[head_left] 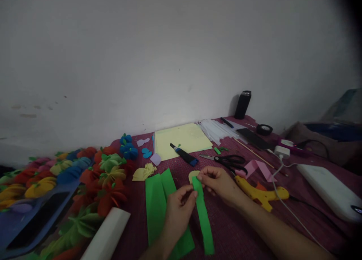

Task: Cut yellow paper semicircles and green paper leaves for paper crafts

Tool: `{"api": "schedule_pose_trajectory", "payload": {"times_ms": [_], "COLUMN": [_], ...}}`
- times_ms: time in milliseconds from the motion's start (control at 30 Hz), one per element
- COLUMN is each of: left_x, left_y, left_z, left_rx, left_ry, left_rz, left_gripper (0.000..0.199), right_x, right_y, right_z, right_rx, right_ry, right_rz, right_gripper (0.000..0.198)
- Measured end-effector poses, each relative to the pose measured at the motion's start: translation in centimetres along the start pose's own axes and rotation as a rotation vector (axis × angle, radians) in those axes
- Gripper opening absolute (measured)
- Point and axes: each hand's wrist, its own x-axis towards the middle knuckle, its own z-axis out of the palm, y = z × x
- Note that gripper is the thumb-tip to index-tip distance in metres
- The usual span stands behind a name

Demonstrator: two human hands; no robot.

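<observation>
The left hand (178, 209) pinched the edge of a green strip (204, 222) between thumb and finger, while the right hand (219, 182) pinched the strip's upper end; the strip hung down toward the near edge of the view, between the two forearms. Across the cloth-covered worktop (229, 230), from the left, lay a crowd of many-coloured paper flowers (43, 186), with a dark flat object (38, 218) among them and a white, box-like piece (109, 231) just beside them. Next came a fringed cream piece (145, 172), then green sheets (155, 192), partly covered by the left hand. Behind these, near the wall (181, 56), a pale yellow sheet (172, 139) lay flat with a cutter knife (185, 154) across its near edge. A pale round piece (191, 175) showed just behind the strip's top. Beyond the right hand lay white strips (217, 130), black-handled scissors (232, 160), an upright black cylinder (243, 104), folded pink paper (258, 169), a yellow glue gun (254, 192), a black tape roll (264, 129), a white plug (282, 151) and, farthest right, a white rounded device (330, 188).
</observation>
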Motion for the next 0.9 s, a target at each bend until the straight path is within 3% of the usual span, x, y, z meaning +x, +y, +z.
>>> {"api": "schedule_pose_trajectory", "payload": {"times_ms": [600,900], "left_x": [0.2,0.38], "left_y": [0.13,0.48], "left_z": [0.13,-0.1], "left_rx": [-0.158,-0.296], "left_ry": [0.051,0.015], "left_rz": [-0.07,-0.069], "left_gripper": [0.023,0.025], "right_x": [0.14,-0.17], "right_y": [0.31,0.23], "right_z": [0.12,-0.22], "right_rx": [-0.057,0.002], "right_ry": [0.074,-0.144], "right_rz": [-0.156,-0.007], "right_gripper": [0.026,0.027]}}
